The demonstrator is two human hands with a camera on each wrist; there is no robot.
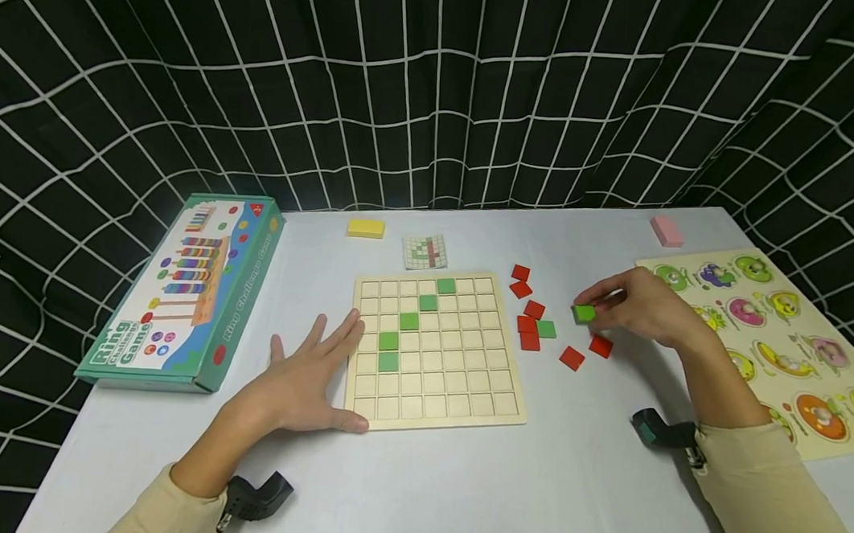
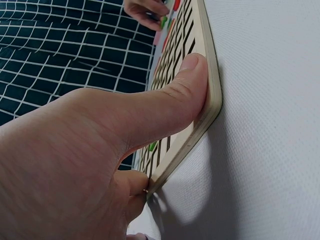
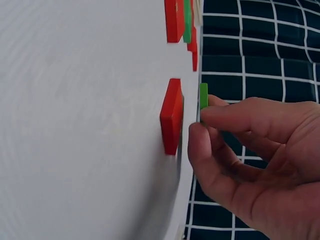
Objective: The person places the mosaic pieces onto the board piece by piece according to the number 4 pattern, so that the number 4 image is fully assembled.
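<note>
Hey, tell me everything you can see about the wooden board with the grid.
The board is flat, roughly square and pale, apparently wood, with rounded corners, a plain rim and a grid of square cells. It lies flat on the white table. Five cells hold green squares: four run diagonally toward the far right, and the fifth sits just nearer than the lowest. The other cells look bare. The left hand touches it, thumb on its near left corner.
</note>
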